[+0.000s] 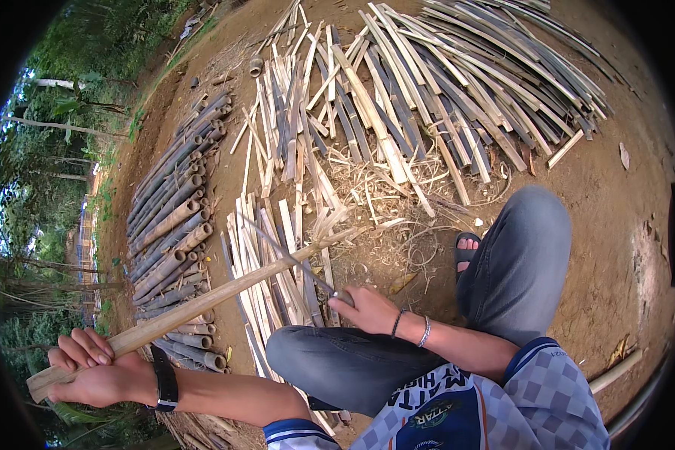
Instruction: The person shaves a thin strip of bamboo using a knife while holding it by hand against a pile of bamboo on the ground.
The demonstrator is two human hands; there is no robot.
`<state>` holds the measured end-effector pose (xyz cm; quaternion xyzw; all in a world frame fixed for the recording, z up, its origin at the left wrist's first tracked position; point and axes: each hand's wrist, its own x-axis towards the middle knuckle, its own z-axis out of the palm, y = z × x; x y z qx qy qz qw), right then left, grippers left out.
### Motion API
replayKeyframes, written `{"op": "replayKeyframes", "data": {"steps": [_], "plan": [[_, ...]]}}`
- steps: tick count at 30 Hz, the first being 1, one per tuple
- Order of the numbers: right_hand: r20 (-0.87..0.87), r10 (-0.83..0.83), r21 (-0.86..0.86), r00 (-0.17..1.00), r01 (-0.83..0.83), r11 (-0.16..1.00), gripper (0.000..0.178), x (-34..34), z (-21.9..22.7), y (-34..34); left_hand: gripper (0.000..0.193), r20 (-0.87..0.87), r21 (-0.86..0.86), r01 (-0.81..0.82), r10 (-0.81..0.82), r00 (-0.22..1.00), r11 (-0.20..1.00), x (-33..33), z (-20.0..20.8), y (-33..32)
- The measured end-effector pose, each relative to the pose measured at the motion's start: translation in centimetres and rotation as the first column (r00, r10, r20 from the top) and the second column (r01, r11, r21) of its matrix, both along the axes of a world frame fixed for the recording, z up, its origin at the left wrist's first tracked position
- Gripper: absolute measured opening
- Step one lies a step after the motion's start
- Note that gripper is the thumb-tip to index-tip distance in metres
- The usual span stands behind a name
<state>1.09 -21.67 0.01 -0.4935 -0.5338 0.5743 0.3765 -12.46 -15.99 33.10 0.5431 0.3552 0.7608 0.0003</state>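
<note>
Gripping a long pale slat (225, 294) near its broad lower end, the person's left hand (101, 371) is closed firmly around the wood, out at the left, a black watch (165, 379) strapped at the wrist. The two hands are well apart; the right hand (367, 309), with a dark bracelet (396, 324) and a paler one behind it, is wrapped around the handle of a knife (315, 277). Its long, narrow blade slants up and to the left across the slat, beyond the slat's midpoint; from here I cannot tell whether the edge is biting or merely passing over. The slat itself runs on a slope from the left fist, above the person's bent knee, toward a tangle of curly shavings (367, 176) on the brown earth (577, 195). Split strips (495, 75), some pale, some dark-faced, are heaped in a wide fan beyond, and more of them lie beneath the slat, close by the knee. Over to the left, round bamboo poles (176, 210) are stacked side by side, their cut ends facing us, with green trees (37, 135) behind. The person wears grey trousers (514, 255), and one foot, in a dark sandal (465, 256), is planted just beside the shavings.
</note>
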Motion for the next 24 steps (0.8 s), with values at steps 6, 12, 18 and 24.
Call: {"op": "replayKeyframes", "data": {"steps": [6, 12, 18, 24], "plan": [[-0.026, 0.010, -0.125, 1.000, -0.013, 0.992, 0.057, 0.0, -2.0, 0.1, 0.055, -0.007, -0.015, -0.036, 0.036, 0.999, 0.999, 0.8, 0.0, 0.2], [0.039, -0.008, -0.201, 0.999, 0.015, 0.979, 0.053, 0.0, -2.3, -0.3, 0.054, -0.007, -0.036, -0.055, 0.055, 0.998, 0.998, 1.0, 0.0, -0.2], [-0.061, 0.063, 0.121, 0.996, -0.055, 0.991, 0.052, 0.2, 0.8, 0.2, 0.055, -0.008, -0.015, -0.060, 0.060, 0.998, 0.998, 0.2, 0.1, 0.4], [0.167, -0.007, -0.205, 0.986, 0.042, 0.978, 0.055, -0.2, -8.6, 0.7, 0.056, 0.028, -0.007, -0.006, 0.006, 1.000, 1.000, 0.3, 0.2, 0.0]]}}
